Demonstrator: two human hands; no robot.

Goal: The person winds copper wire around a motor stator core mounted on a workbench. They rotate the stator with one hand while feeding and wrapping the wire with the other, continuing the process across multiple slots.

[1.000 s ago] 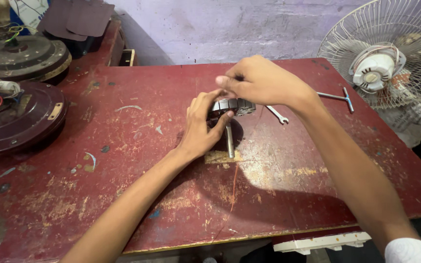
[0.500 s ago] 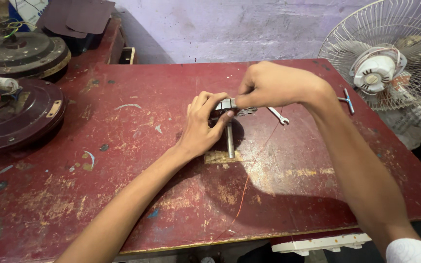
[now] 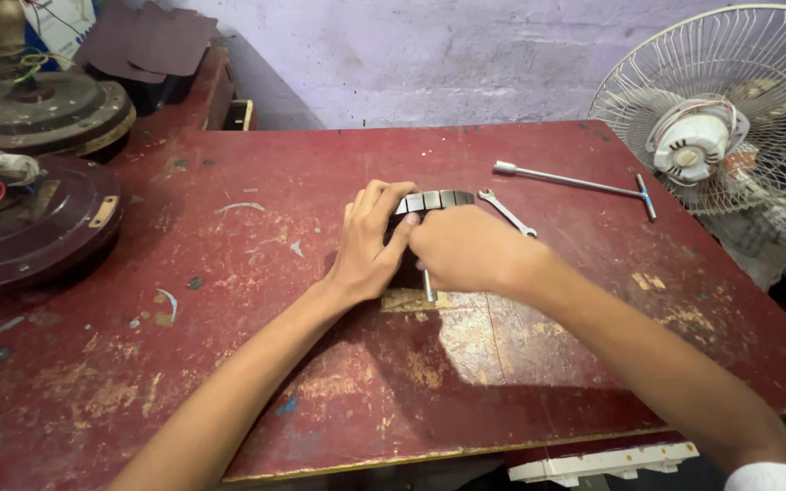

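A round grey metal motor core with a slotted rim [image 3: 437, 200] lies on the worn red table [image 3: 256, 345], a short steel shaft [image 3: 428, 287] sticking out toward me. My left hand [image 3: 370, 241] grips the core's left side, fingers curled over the rim. Pressed against its right side and front is my right hand [image 3: 466, 250], which covers most of the part. Both hands touch each other over the core.
A small open-end spanner [image 3: 508, 212] and a T-handle socket wrench [image 3: 584, 185] lie just behind the hands. A table fan with a wire guard [image 3: 730, 109] stands at the right. Two dark round ceiling-fan motor housings [image 3: 29, 227] with wires sit at the left.
My right hand has come down from above the core's far right to its near side, closing over it. The left hand keeps its grip.
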